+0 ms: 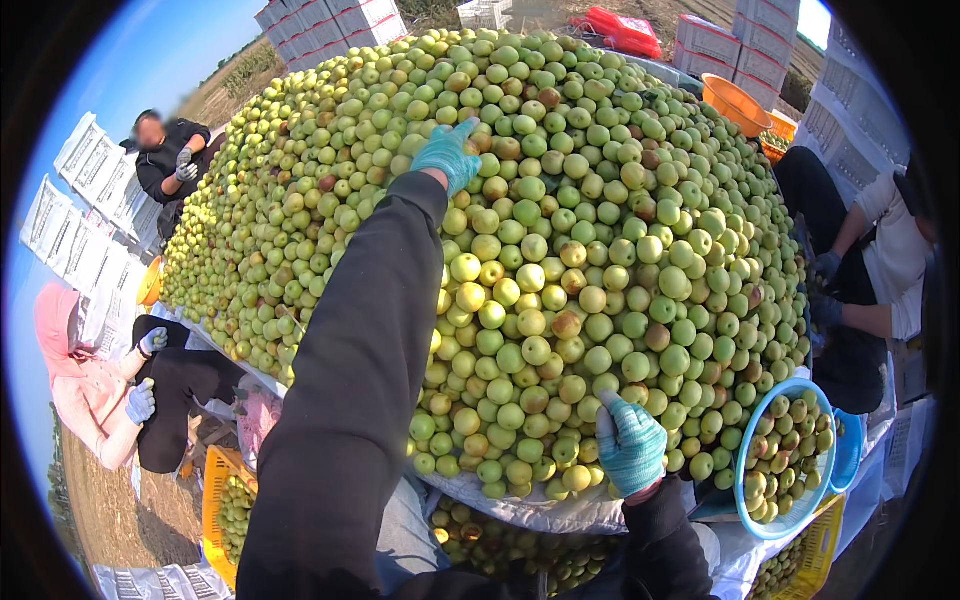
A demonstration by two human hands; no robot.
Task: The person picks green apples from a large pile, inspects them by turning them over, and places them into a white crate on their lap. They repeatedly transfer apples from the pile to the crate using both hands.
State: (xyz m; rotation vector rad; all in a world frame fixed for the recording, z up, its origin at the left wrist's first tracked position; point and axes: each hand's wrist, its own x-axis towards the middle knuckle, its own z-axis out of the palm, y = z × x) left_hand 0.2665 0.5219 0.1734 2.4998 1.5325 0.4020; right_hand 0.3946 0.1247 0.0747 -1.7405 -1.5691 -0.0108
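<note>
Sleeve: black, on your L arm (pixel 355 370), nearest the cam, running up from the lower edge across the fruit.
L hand (pixel 448 158): teal glove, fingers spread, laid on the upper-mid part of the heap.
R hand (pixel 632 447): teal glove, fingers curled, at the heap's front edge, well apart from your L; can't tell if it's closed on a fruit.
Fruit heap (pixel 570 235): right in front of you, under both hands; round, mostly green, some yellowish or w/ brownish-red patches.
Blue tub (pixel 743 470): just beside the heap's front R corner, well filled w/ fruit, many brownish.
2nd blue tub (pixel 851 452): partly hidden behind the 1st; contents can't be made out.
Yellow crate (pixel 824 545): lower R, below the blue tub, green fruit in it.
Orange-yellow crate (pixel 213 500): lower L, beside your sleeve, also w/ green fruit.
Shaded fruit (pixel 500 555): below the heap's front edge, betw. your arms; container unclear.
Orange basin (pixel 735 105): far R side of heap; inside not visible from here.
Orange basket (pixel 776 148): near that basin, some green fruit in it.
White crates (pixel 105 180): stacked far L, more at the back & R.
Co-workers: two on L, incl. one in a pink hood (pixel 58 320); one on R.
</note>
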